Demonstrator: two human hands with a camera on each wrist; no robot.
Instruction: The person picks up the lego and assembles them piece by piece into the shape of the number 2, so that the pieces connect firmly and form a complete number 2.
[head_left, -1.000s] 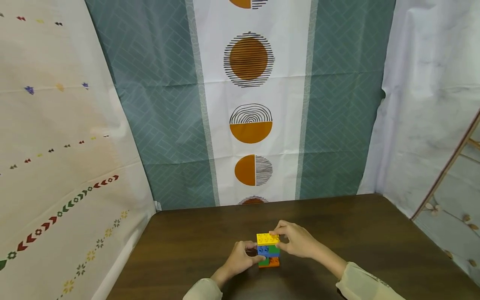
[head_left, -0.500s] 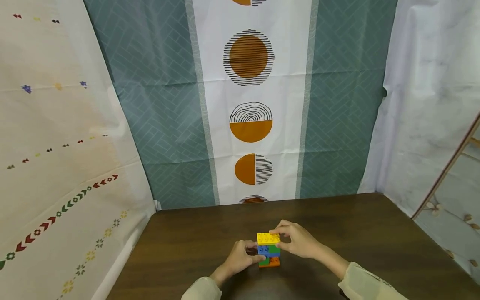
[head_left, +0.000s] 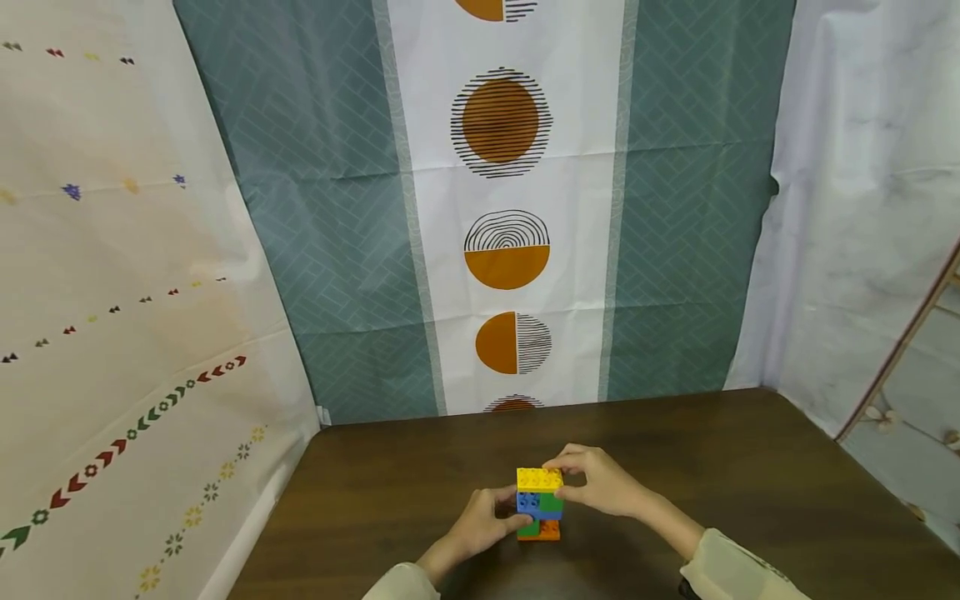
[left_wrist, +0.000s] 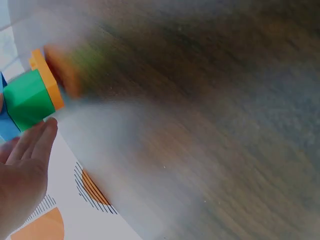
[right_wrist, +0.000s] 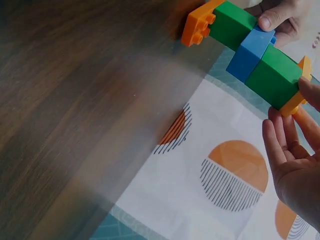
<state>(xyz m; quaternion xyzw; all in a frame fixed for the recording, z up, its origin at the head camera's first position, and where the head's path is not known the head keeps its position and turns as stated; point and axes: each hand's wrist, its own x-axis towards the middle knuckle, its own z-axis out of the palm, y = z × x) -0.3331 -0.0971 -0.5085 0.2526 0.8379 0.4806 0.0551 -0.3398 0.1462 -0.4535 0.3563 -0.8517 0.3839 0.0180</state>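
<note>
Block tower (head_left: 538,504) standing near front edge of dark table (head_left: 375,492). Left hand (head_left: 480,523) gripping lower blocks, right hand (head_left: 600,483) pinching yellow top plate (head_left: 539,478). Probably light, rigid, slick plastic; best held by flat sides.

— What are you wearing on your arms here?

— Long, loose sleeves of pale cream, faintly sheer cloth. The cuff of my left cream sleeve (head_left: 405,582) shows at the bottom edge of the head view; my right cream sleeve (head_left: 738,571) is wider there and falls in soft folds, ending above the wrist.

— Anything on the hands themselves?

— Nothing. My bare left hand (head_left: 483,525) and my bare right hand (head_left: 600,483) carry no gloves, rings or watch that I can see. In the right wrist view the nails look short and unpainted; the left wrist view is too blurred to tell more.
</note>
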